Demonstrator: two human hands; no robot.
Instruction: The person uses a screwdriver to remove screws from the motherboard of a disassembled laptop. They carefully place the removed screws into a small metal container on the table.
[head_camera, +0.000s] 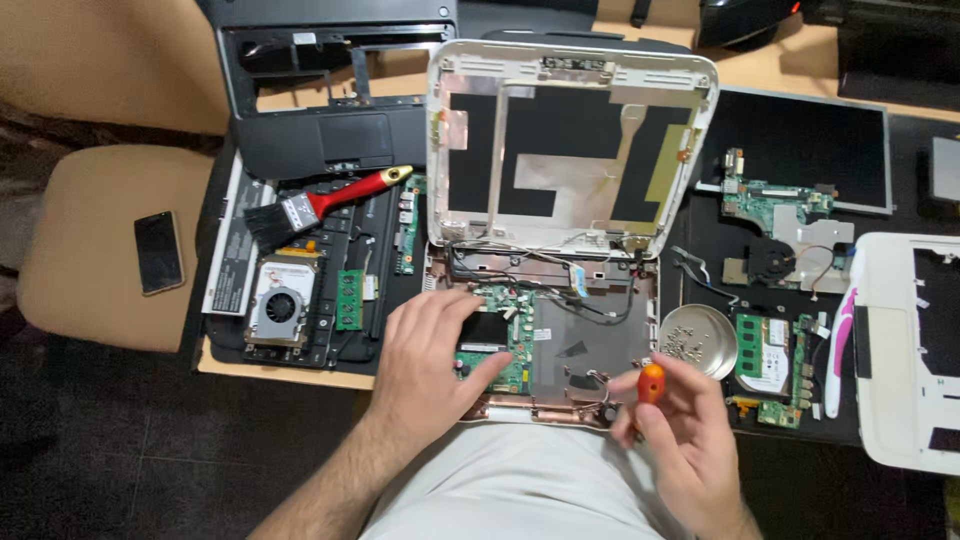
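Nearest, right hand (680, 430) curled around an orange-handled screwdriver (651, 383), fingers pinching the handle, tip aimed down at the front right corner of the opened laptop base (590, 345). Left hand (425, 360) laid flat, fingers together and slightly bent, pressing on the green board (505, 340) in the base's left half; thumb along the front rim. Front edge of the base just over the lap, little room between rim and body; open dark floor to the left.

Just right of the base, touching its side, a round metal dish (700, 335) holding a scatter of small screws. Beyond it, a drive and loose green boards (775, 355) on a dark mat, with a small fan (770, 262) farther back, and a white casing (910, 350) at the far right edge.

To the left, a second gutted laptop (300, 300) with a fan inside, a red-handled brush (315, 208) lying across it. A phone (159, 252) on a tan chair, well apart.

Farther back, the white lid (570, 140) tilted up behind the base, foil and black patches inside. Loose wires along the hinge.
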